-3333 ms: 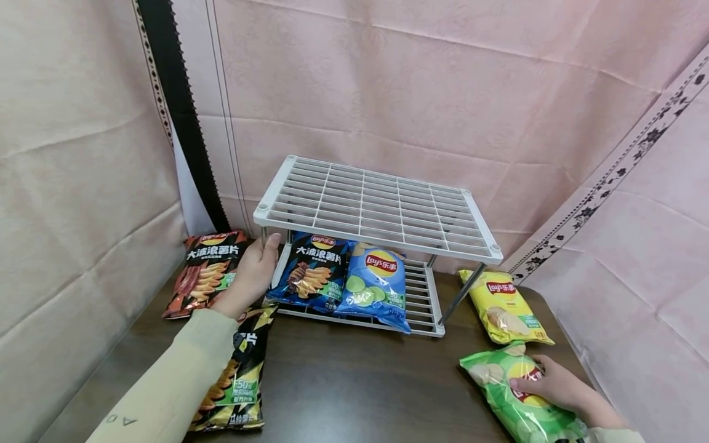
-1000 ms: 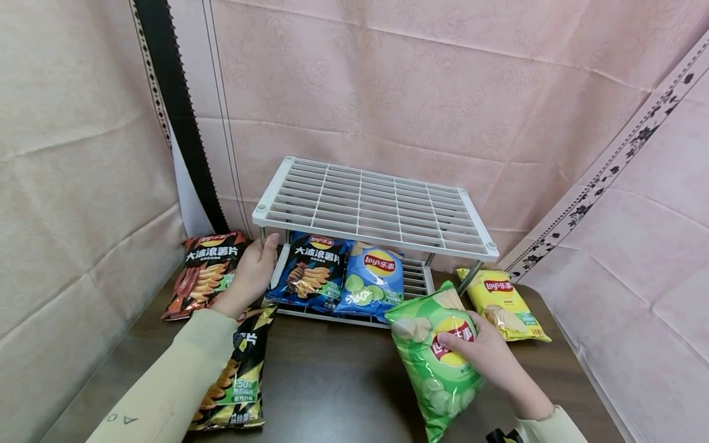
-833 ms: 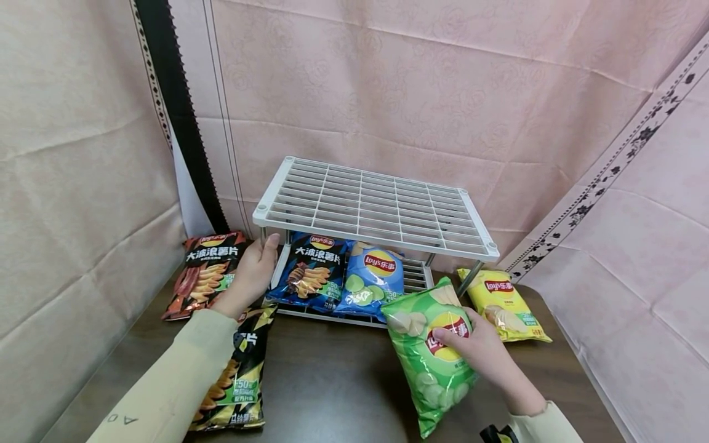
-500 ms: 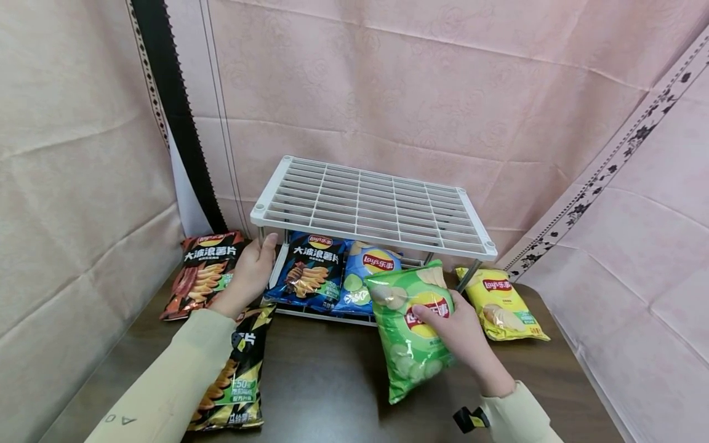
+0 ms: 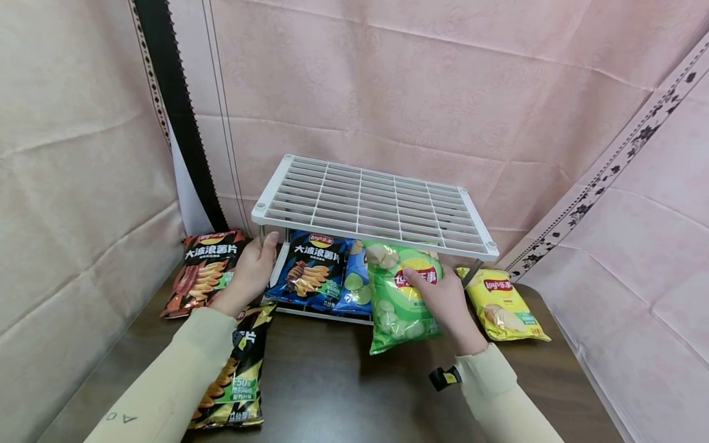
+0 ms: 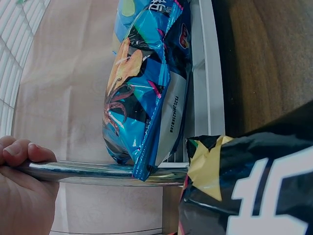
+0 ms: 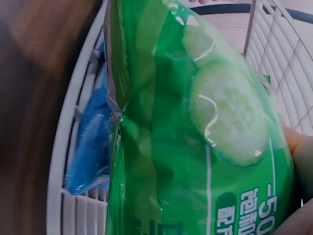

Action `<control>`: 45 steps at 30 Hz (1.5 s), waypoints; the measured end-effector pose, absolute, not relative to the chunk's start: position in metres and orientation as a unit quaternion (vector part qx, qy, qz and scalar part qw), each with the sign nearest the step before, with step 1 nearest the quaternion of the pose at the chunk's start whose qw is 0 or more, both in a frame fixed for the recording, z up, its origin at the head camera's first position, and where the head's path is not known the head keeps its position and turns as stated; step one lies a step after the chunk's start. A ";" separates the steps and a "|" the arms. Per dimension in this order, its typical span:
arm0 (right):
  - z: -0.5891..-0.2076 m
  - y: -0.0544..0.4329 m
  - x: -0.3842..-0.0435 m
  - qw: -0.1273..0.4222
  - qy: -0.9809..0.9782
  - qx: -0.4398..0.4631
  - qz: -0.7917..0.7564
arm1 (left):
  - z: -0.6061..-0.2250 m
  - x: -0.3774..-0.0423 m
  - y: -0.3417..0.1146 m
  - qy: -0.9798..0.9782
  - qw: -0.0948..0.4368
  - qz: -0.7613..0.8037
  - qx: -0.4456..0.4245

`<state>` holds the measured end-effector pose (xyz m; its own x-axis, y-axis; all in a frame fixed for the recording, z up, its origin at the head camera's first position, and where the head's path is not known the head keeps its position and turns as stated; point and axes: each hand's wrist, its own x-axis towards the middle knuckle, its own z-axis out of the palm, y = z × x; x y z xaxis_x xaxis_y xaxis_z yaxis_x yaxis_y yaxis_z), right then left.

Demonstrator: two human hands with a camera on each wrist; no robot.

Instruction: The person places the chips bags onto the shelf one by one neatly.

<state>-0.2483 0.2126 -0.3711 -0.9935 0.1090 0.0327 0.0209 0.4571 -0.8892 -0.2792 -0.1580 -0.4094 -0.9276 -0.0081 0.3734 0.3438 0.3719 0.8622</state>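
Note:
My right hand (image 5: 437, 295) grips a green bag of potato chips (image 5: 396, 307) by its right side, thumb on the front. The bag's top end is under the upper deck of a white two-tier rack (image 5: 376, 206), and it covers part of a blue chip bag (image 5: 356, 286). On the lower tier, left of the blue one, lies a dark blue chip bag (image 5: 310, 271). My left hand (image 5: 252, 271) holds the rack's front left metal post (image 6: 98, 172); its fingers curl round the post in the left wrist view. The green bag (image 7: 166, 122) fills most of the right wrist view.
A red chip bag (image 5: 207, 271) and a black-and-gold chip bag (image 5: 238, 375) lie left of the rack on the dark wooden table (image 5: 332, 381). To the right is a yellow chip bag (image 5: 504, 307). Pink cloth (image 5: 443, 92) hangs behind.
My right hand has lifted the green bag from the table's right side and carried it left and forward to the rack. The left hand stays on the post.

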 end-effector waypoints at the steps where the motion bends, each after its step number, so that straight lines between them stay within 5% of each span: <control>1: -0.369 0.211 -0.251 0.043 -0.846 -0.040 0.529 | -0.409 -0.279 -0.158 -0.814 0.163 -0.548 -0.102; 14: -0.358 0.207 -0.285 0.047 -0.833 -0.087 0.544 | -0.410 -0.280 -0.158 -0.818 0.158 -0.545 -0.099; 37: -0.403 0.210 -0.306 0.124 -0.892 -0.061 0.431 | -0.411 -0.280 -0.158 -0.812 0.154 -0.553 -0.105; 45: -0.402 0.201 -0.294 0.066 -0.927 -0.083 0.360 | -0.409 -0.279 -0.158 -0.815 0.159 -0.548 -0.101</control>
<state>-0.2935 0.2012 -0.4019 -0.9775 0.2014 0.0627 0.1064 0.7276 -0.6777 -0.2791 -0.1577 -0.4092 -0.9288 -0.0097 0.3705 0.3394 0.3795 0.8607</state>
